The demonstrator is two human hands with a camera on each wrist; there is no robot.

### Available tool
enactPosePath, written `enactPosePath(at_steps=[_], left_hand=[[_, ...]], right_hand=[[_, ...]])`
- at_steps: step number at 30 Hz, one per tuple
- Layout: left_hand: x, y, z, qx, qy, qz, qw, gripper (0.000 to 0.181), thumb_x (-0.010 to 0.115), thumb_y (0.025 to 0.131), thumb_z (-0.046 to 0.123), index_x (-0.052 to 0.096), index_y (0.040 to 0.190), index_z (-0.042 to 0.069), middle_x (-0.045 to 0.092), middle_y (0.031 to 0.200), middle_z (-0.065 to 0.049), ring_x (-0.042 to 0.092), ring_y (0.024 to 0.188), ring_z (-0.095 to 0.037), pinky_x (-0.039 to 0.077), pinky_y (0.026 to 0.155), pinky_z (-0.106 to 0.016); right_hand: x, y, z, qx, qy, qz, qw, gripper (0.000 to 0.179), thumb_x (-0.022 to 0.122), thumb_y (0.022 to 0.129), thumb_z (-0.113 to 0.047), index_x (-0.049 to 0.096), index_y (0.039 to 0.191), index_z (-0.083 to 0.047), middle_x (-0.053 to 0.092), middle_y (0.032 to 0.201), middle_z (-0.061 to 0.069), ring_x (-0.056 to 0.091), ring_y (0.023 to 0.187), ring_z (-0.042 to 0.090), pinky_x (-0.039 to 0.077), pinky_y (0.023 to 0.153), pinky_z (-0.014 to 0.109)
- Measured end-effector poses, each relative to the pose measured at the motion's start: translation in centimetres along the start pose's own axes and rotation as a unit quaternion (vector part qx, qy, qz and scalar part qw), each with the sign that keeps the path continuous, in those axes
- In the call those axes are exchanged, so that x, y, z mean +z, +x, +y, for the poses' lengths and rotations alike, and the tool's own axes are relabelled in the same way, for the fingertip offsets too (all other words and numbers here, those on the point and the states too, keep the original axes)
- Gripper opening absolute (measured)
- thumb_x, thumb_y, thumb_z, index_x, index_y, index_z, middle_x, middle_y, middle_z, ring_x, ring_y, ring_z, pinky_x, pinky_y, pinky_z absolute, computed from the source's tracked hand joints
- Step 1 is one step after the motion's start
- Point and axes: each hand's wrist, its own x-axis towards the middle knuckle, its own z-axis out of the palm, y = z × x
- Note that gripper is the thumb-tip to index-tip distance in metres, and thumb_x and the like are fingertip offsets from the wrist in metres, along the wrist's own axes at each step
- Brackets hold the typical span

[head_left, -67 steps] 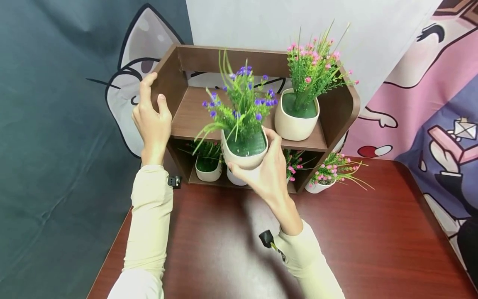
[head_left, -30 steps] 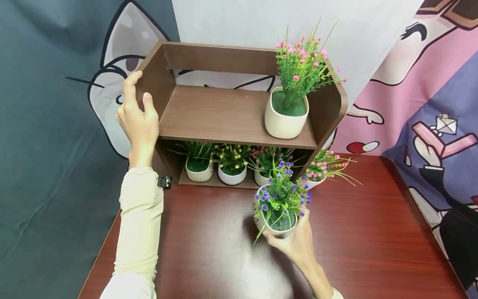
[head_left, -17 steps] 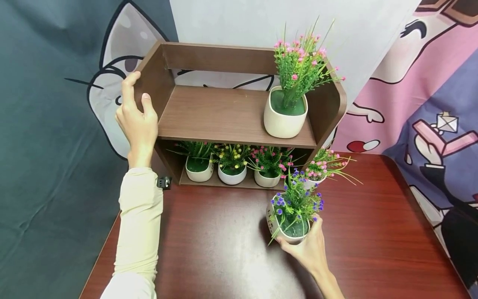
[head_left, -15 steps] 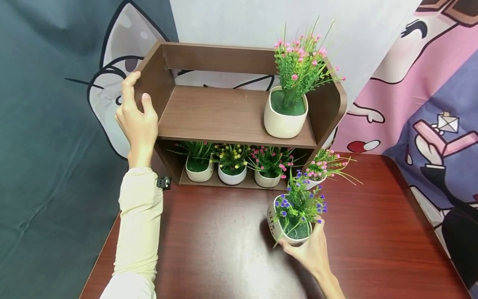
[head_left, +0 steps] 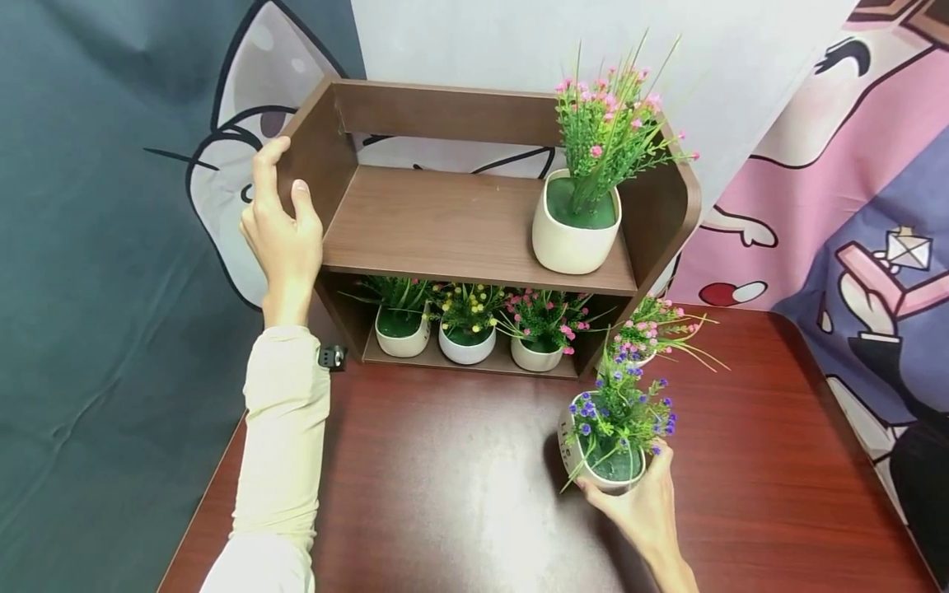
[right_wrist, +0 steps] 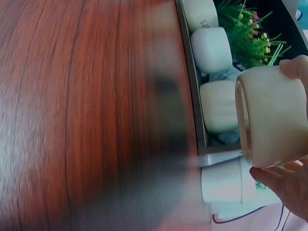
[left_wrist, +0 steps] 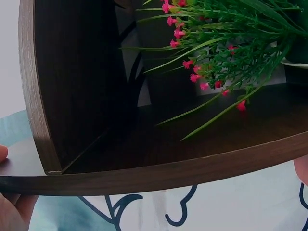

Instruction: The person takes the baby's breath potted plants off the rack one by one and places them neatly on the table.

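A two-tier brown shelf (head_left: 437, 218) stands against the backdrop. My left hand (head_left: 280, 231) grips its left side panel (left_wrist: 144, 185), thumb on the inner side and fingers outside. My right hand (head_left: 638, 506) holds a flowerpot with purple flowers (head_left: 619, 412) by its cream pot (right_wrist: 274, 115), thumb and fingers on opposite sides. This pot is held tilted above the table, its underside partly showing in the right wrist view. On the upper tier at the right stands a cream flowerpot with pink flowers (head_left: 574, 239).
The lower tier holds a cream pot (head_left: 402, 333), a white pot with yellow flowers (head_left: 467, 344) and a pot with pink flowers (head_left: 537, 354). Right of the shelf, another pink-flowered pot (head_left: 645, 329) stands on the red-brown table (head_left: 445, 478), partly hidden.
My right hand has carried the purple-flowered pot from in front of the upper tier down and to the right over the table. My left hand stays on the side panel.
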Motion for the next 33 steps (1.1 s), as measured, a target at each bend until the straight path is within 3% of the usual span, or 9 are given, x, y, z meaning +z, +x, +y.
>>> enactPosePath(at_steps=[5, 10, 17, 20, 33], left_hand=[[0.1, 0.1, 0.4, -0.006, -0.003, -0.006, 1.0, 0.039, 0.046, 0.091, 0.013, 0.052, 0.129, 0.021, 0.057, 0.126, 0.014, 0.028, 0.052, -0.021, 0.023, 0.058, -0.031], [0.3, 0.3, 0.9, -0.048, 0.001, -0.021, 0.9986, 0.041, 0.045, 0.091, 0.014, 0.051, 0.13, 0.026, 0.053, 0.127, 0.02, 0.032, 0.056, -0.022, 0.026, 0.062, -0.029], [0.0, 0.2, 0.7, -0.05, 0.002, -0.021, 0.9985, 0.04, 0.045, 0.092, 0.013, 0.052, 0.129, 0.025, 0.052, 0.129, 0.02, 0.036, 0.058, -0.023, 0.029, 0.064, -0.031], [0.0, 0.2, 0.7, -0.065, 0.003, -0.023, 0.9976, 0.041, 0.045, 0.092, 0.014, 0.051, 0.13, 0.028, 0.051, 0.129, 0.022, 0.039, 0.059, -0.022, 0.029, 0.065, -0.029], [-0.2, 0.1, 0.7, -0.046, -0.001, -0.017, 0.9988, 0.04, 0.045, 0.092, 0.012, 0.053, 0.129, 0.025, 0.052, 0.128, 0.021, 0.033, 0.056, -0.02, 0.026, 0.063, -0.027]], right_hand=[[-0.6, 0.2, 1.2, 0.02, -0.018, 0.015, 0.9995, 0.101, 0.092, 0.036, -0.015, 0.034, 0.116, 0.007, 0.051, 0.104, 0.026, 0.054, 0.087, 0.039, 0.035, 0.074, 0.035], [-1.1, 0.5, 2.9, 0.029, -0.039, 0.033, 0.9982, 0.097, 0.091, 0.037, -0.014, 0.034, 0.113, 0.008, 0.052, 0.097, 0.027, 0.054, 0.081, 0.042, 0.035, 0.069, 0.039], [-2.2, 1.0, 5.8, 0.04, -0.046, 0.047, 0.997, 0.091, 0.089, 0.04, -0.012, 0.036, 0.112, 0.008, 0.05, 0.098, 0.028, 0.052, 0.084, 0.043, 0.034, 0.071, 0.042], [-2.8, 1.2, 7.0, 0.054, -0.047, 0.054, 0.996, 0.091, 0.088, 0.042, -0.01, 0.036, 0.114, 0.009, 0.05, 0.101, 0.029, 0.051, 0.087, 0.043, 0.033, 0.072, 0.043], [-4.0, 2.2, 9.7, 0.088, -0.046, 0.086, 0.9914, 0.095, 0.087, 0.045, -0.007, 0.034, 0.121, 0.01, 0.05, 0.113, 0.029, 0.049, 0.094, 0.043, 0.032, 0.077, 0.045]])
